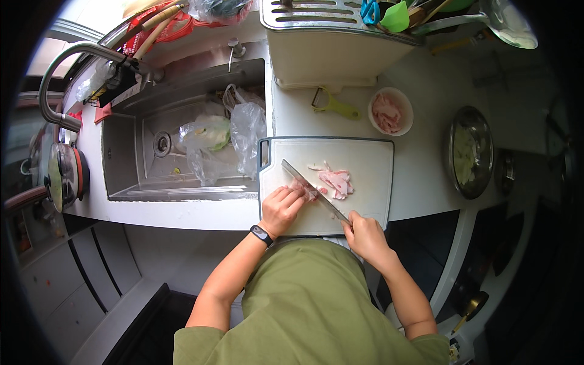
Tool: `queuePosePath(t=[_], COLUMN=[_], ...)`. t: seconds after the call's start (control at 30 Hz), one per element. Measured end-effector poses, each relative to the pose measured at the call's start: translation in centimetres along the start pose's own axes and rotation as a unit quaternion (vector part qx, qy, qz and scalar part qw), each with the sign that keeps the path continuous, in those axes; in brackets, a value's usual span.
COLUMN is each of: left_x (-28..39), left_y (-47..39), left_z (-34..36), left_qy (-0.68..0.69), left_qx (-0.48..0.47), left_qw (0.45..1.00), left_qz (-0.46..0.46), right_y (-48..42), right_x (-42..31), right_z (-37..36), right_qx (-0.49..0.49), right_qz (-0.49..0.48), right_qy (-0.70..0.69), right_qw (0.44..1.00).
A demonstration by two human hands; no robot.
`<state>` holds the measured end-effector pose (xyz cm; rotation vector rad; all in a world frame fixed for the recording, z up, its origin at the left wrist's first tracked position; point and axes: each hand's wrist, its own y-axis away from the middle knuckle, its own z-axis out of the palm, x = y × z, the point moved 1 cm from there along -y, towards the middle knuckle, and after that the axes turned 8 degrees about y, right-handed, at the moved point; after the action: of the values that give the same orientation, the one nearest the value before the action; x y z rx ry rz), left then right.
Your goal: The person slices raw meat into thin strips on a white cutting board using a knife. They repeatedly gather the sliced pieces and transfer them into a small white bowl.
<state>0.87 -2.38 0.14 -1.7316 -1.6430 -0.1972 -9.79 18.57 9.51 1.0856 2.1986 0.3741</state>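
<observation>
A white cutting board [369,157] with a dark rim lies in front of me, partly over the sink's right edge. My right hand [367,232] grips the handle of a kitchen knife [299,176], whose blade slants up and left across the board. Left of the blade, the bent fingers of my left hand [284,205] press on a piece of raw pale-pink meat [299,185], which they partly cover. Thin cut slices of meat [336,180] lie in a loose heap right of the blade. How far the edge has gone into the meat cannot be seen.
A white bowl of sliced meat [387,113] and a green peeler [335,106] stand beyond the board. At right is a metal bowl with pale green pieces [465,155]. The steel sink [123,159] at left holds plastic bags [247,132], beneath a curved faucet [45,86].
</observation>
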Motion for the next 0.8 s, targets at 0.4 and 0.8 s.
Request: queuePosePath(t=[0.4, 0.8], left_x=[0.4, 0.4], left_y=[-0.7, -0.8], left_z=[-0.3, -0.1], left_qy=[-0.001, -0.012], left_qx=[0.014, 0.021], left_qw=[1.000, 1.000], left_qz=[0.015, 0.017], right_y=[-0.2, -0.2], right_x=[-0.8, -0.7], right_z=[1.7, 2.7], right_qx=[0.021, 0.029], right_qz=[0.012, 0.018], right_qy=[0.015, 0.044], right_qw=[1.000, 0.998])
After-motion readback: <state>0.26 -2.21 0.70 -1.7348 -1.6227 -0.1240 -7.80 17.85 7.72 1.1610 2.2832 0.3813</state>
